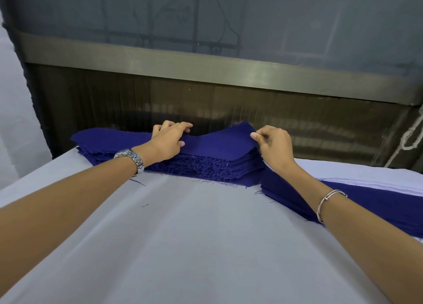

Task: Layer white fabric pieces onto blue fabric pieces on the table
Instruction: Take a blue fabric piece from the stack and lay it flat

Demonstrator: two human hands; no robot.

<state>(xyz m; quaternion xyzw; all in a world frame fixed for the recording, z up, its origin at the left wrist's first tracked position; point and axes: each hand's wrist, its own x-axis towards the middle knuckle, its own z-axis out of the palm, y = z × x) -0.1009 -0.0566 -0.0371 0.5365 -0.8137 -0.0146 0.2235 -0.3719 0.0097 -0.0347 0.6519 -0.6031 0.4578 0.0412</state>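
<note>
A thick stack of dark blue fabric pieces point(201, 164) with frayed edges lies at the far edge of the table. The top blue piece point(219, 141) is lifted at its right end. My right hand point(273, 143) pinches that raised right corner between thumb and fingers. My left hand point(168, 140), with a metal watch on the wrist, grips the same piece near its middle, thumb under the front edge and fingers over the top. A second, lower pile of blue pieces point(357, 203) lies to the right under my right forearm. White fabric point(183, 235) covers the table in front of me.
A dark ribbed panel with a metal rail point(229, 72) rises right behind the stack. White cloth point(13, 120) hangs at the left. More white layers point(366, 177) lie beyond the right blue pile. A white cord point(412, 136) hangs at the far right.
</note>
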